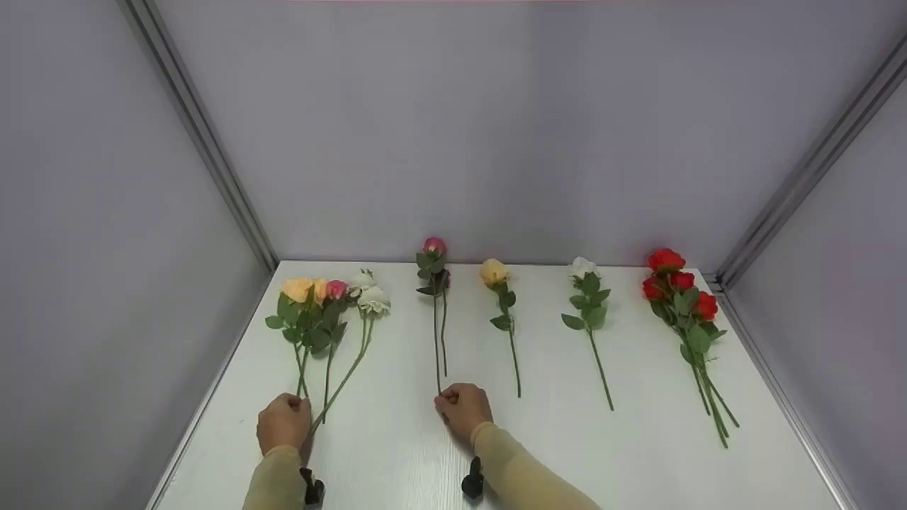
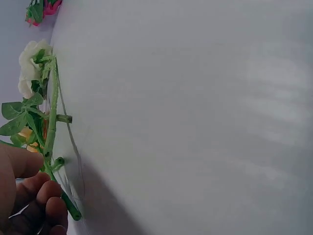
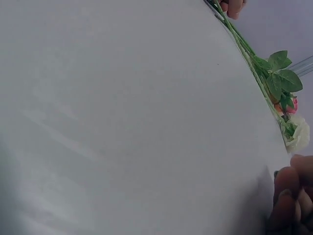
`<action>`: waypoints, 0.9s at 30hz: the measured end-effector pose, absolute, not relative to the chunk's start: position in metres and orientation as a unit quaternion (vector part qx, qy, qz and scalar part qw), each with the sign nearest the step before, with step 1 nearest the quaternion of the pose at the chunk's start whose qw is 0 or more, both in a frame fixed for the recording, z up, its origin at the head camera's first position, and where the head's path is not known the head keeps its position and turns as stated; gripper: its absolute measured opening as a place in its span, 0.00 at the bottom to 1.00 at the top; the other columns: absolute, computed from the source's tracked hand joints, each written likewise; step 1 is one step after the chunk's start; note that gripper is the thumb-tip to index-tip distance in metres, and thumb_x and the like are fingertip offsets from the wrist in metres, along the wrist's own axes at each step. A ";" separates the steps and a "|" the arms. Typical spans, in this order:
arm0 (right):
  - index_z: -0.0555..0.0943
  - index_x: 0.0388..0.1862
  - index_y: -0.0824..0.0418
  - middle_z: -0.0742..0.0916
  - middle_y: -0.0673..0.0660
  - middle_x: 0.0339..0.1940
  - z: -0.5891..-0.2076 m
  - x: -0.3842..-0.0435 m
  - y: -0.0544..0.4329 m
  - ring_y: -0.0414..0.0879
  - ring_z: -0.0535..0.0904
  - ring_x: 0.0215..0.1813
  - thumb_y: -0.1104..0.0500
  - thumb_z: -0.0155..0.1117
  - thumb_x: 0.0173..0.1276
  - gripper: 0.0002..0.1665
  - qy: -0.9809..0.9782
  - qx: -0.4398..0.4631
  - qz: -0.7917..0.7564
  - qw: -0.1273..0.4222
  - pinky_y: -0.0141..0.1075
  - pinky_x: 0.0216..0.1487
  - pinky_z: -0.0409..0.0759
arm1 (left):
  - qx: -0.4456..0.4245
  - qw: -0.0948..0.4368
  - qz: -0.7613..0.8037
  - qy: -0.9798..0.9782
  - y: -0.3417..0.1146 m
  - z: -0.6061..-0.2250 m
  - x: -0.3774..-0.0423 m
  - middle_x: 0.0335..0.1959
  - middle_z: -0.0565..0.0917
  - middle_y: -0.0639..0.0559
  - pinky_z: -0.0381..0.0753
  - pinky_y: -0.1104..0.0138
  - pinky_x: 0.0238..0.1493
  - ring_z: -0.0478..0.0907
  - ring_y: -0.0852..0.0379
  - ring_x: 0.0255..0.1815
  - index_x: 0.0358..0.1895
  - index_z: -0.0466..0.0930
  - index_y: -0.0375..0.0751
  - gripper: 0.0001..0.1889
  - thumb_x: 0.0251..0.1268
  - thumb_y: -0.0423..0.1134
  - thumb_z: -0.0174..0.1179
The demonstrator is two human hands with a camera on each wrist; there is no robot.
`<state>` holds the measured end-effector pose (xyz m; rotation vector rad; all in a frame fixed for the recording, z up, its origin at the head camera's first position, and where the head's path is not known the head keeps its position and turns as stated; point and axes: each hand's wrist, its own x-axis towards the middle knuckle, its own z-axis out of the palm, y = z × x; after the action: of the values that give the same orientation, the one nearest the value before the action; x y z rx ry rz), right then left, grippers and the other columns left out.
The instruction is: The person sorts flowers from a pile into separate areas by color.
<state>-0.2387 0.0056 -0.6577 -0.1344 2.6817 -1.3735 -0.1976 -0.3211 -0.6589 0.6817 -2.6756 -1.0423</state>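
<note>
At the left of the table, my left hand (image 1: 283, 423) pinches the lower stem of a yellow rose (image 1: 297, 289). A pink rose (image 1: 336, 289) and white flowers (image 1: 373, 300) lie beside it, their stems running down near that hand. The left wrist view has my left hand (image 2: 29, 196) right at the green stems (image 2: 52, 122). My right hand (image 1: 464, 409) pinches the stem end of a pink rose (image 1: 434, 246), which lies near the middle with a shorter dark-headed stem (image 1: 444, 340) alongside. In the right wrist view, the fingers of my right hand (image 3: 293, 196) hide most of that stem.
Right of my right hand lie a single yellow rose (image 1: 494, 273), a single white rose (image 1: 584, 268) and a bunch of red roses (image 1: 666, 261). Grey panels (image 1: 453, 142) enclose the white table (image 1: 397, 453) at the back and both sides.
</note>
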 end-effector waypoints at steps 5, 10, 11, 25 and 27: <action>0.84 0.27 0.52 0.81 0.42 0.19 -0.661 -0.242 0.007 0.37 0.76 0.25 0.55 0.68 0.62 0.05 0.897 -0.040 -0.437 0.057 0.34 0.32 0.76 | 0.235 0.088 -0.359 -0.899 -0.322 -0.662 -0.200 0.32 0.84 0.40 0.77 0.51 0.37 0.81 0.44 0.34 0.40 0.81 0.30 0.11 0.65 0.37 0.58; 0.81 0.25 0.54 0.81 0.43 0.16 -0.663 -0.244 0.007 0.37 0.77 0.21 0.57 0.68 0.62 0.07 0.891 -0.038 -0.447 0.062 0.34 0.30 0.76 | 0.245 0.085 -0.365 -0.894 -0.323 -0.664 -0.199 0.32 0.83 0.39 0.76 0.50 0.38 0.80 0.43 0.35 0.39 0.81 0.30 0.11 0.65 0.38 0.58; 0.81 0.25 0.54 0.81 0.43 0.15 -0.663 -0.244 0.007 0.37 0.77 0.20 0.57 0.68 0.62 0.07 0.890 -0.038 -0.450 0.065 0.34 0.30 0.76 | 0.247 0.085 -0.367 -0.893 -0.324 -0.665 -0.199 0.32 0.83 0.40 0.76 0.50 0.38 0.80 0.43 0.34 0.39 0.81 0.30 0.11 0.65 0.38 0.58; 0.80 0.26 0.53 0.80 0.43 0.20 -0.668 -0.241 0.010 0.37 0.74 0.25 0.56 0.68 0.60 0.06 0.908 -0.062 -0.411 0.047 0.33 0.30 0.74 | 0.254 0.082 -0.374 -0.888 -0.324 -0.664 -0.200 0.36 0.82 0.34 0.75 0.48 0.40 0.79 0.38 0.39 0.41 0.79 0.28 0.10 0.65 0.35 0.56; 0.80 0.25 0.53 0.80 0.43 0.19 -0.668 -0.242 0.010 0.37 0.74 0.25 0.56 0.68 0.60 0.07 0.908 -0.064 -0.411 0.051 0.33 0.29 0.74 | 0.251 0.083 -0.371 -0.890 -0.323 -0.663 -0.200 0.36 0.82 0.33 0.75 0.48 0.40 0.79 0.37 0.39 0.41 0.78 0.28 0.10 0.65 0.34 0.56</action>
<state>-0.2416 0.0102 -0.6679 -0.1948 2.7628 -1.2502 -0.2003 -0.3234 -0.6632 0.7492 -2.6579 -1.1085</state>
